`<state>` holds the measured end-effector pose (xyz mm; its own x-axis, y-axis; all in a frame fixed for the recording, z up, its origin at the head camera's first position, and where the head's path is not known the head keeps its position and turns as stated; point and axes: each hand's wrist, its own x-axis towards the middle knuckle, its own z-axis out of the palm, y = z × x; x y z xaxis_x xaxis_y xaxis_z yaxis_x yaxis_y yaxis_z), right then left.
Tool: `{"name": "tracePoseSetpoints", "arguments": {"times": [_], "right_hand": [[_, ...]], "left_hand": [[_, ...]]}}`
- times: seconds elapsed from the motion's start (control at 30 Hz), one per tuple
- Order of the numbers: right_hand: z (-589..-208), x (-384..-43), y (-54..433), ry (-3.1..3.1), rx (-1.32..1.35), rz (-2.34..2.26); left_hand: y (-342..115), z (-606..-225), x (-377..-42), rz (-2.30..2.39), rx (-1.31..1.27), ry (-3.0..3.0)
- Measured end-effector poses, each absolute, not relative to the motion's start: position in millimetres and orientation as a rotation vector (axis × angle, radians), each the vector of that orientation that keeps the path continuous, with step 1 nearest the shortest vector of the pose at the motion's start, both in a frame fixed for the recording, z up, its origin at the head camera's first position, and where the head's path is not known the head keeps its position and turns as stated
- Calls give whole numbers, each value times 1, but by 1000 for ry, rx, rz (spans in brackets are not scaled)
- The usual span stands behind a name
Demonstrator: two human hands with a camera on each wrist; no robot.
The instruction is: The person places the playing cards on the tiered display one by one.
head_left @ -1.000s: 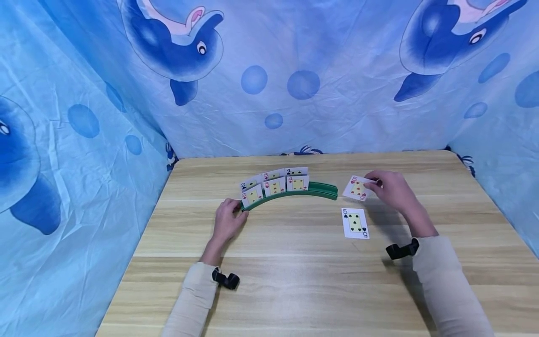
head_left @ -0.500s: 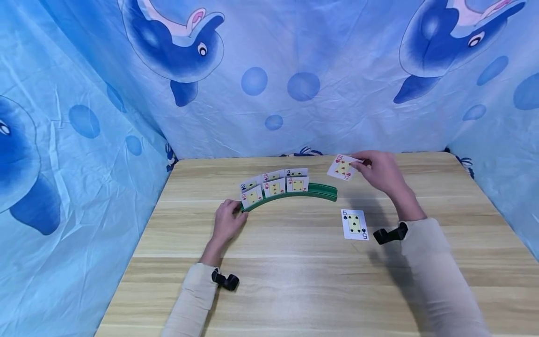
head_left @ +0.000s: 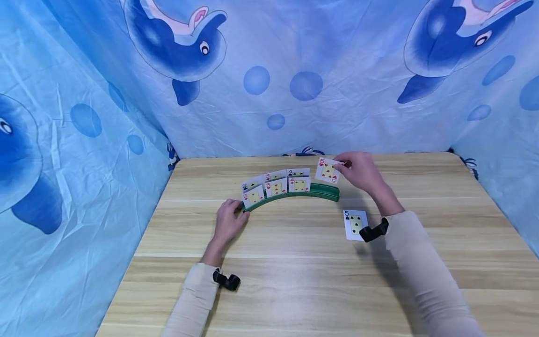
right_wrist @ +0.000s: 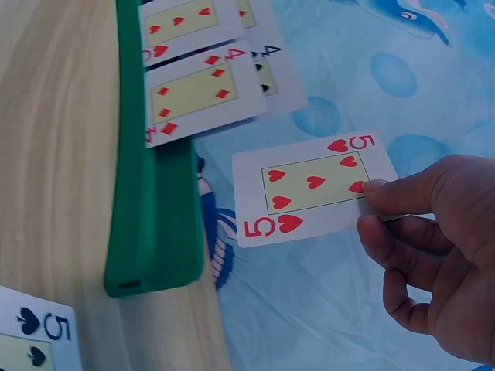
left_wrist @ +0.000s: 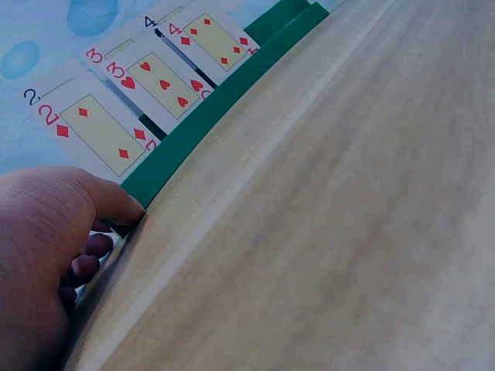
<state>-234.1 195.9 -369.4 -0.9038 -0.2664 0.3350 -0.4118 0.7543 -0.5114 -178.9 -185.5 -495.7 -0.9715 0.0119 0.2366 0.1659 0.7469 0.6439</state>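
A curved green card holder (head_left: 324, 193) stands on the table with two rows of playing cards in its left and middle part. Its front row shows the two of diamonds (left_wrist: 93, 135), the three of hearts (left_wrist: 158, 83) and the four of diamonds (right_wrist: 203, 94). At the holder's left end my left hand (head_left: 229, 221) grips it between thumb and fingers. My right hand (head_left: 360, 172) pinches the five of hearts (right_wrist: 313, 189) by its right edge, above and behind the holder's bare right end. Below lies the five of spades (head_left: 353, 224), face up, partly covered by the wrist camera.
The wooden table (head_left: 278, 281) reaches back to a blue curtain (head_left: 278, 56) printed with dolphins. More curtain hangs along the left and right sides. Each wrist wears a black camera, such as the right one (head_left: 374, 230).
My right hand has carried the five of hearts up and to the left, from near the five of spades to the holder's right end. My left hand has stayed put.
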Motion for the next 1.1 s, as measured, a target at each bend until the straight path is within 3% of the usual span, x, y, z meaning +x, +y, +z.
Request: {"name": "tracePoseSetpoints", "arguments": {"times": [1.1], "right_hand": [[-392, -240, 184, -2807, 605, 818]], "left_hand": [[-186, -499, -182, -1024, -165, -2720]]}}
